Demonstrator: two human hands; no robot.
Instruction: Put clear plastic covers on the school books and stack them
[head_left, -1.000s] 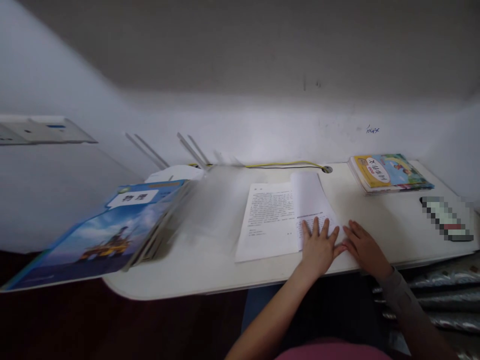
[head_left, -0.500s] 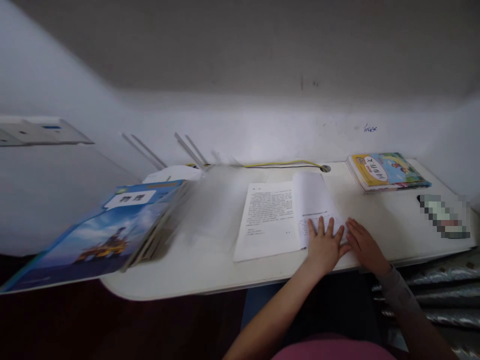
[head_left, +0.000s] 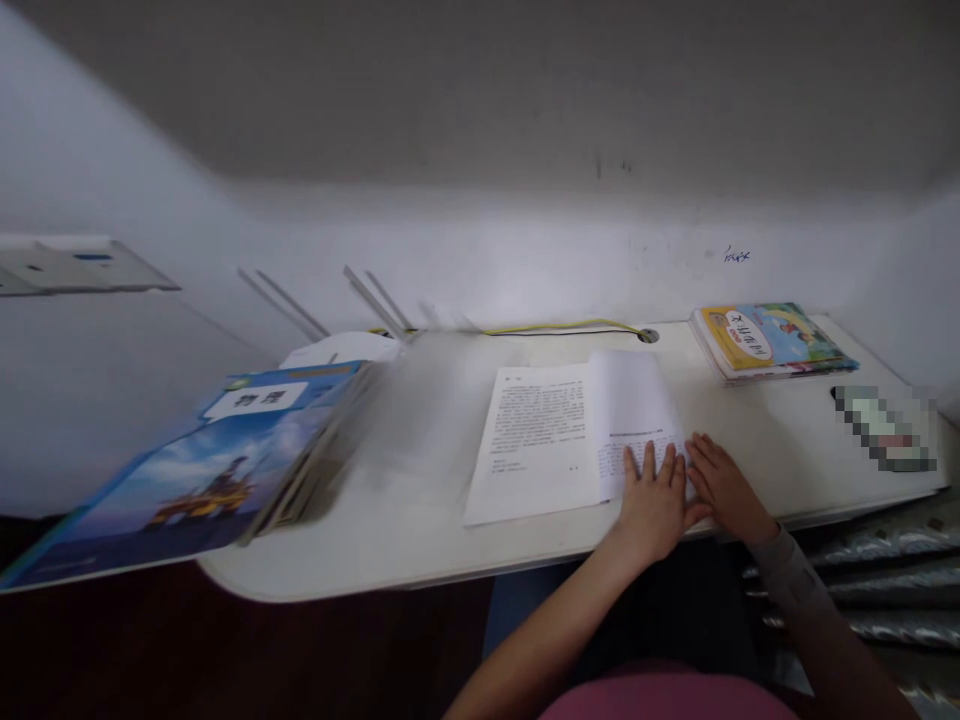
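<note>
On a white desk [head_left: 405,545] against a wall, an open printed book [head_left: 534,440] lies just in front of the wearer, its left page flat, its right page bearing text low down. The left hand [head_left: 651,503] rests on the lower right page, palm down, fingers slightly parted, gripping nothing. The right hand [head_left: 726,488] lies flat and loosely extended at that page's outer edge, also gripping nothing; whether its fingertips press paper or desk is unclear. The step appears to be smoothing the page. Turning a leaf would call for freeing its outer edge. Leftward, a physics textbook [head_left: 217,475] tops a pile; far right are illustrated children's books [head_left: 787,338] and a pixelated phone [head_left: 881,432].
</note>
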